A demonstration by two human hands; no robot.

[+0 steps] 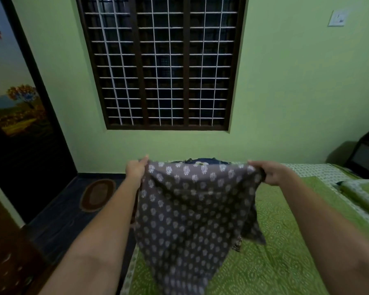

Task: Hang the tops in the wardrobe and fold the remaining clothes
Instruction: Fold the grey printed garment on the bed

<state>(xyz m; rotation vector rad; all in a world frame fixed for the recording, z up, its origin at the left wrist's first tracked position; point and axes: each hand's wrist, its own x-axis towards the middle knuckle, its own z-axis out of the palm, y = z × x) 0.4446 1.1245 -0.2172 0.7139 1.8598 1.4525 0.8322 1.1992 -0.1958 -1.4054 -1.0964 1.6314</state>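
Observation:
A grey garment (190,213) with a white flower print hangs spread in the air above the bed. My left hand (135,169) pinches its upper left corner and my right hand (268,172) grips its upper right corner, both at the same height. The cloth droops down to the bed's green patterned cover (275,262). Behind the garment's top edge a dark blue piece of clothing (202,160) peeks out on the bed; most of it is hidden.
A dark wardrobe door (19,116) with a landscape picture stands at the left. An oval mat (97,194) lies on the dark floor. A barred window (162,62) fills the green wall ahead. A pillow (362,194) and dark bedside furniture (366,154) sit at the right.

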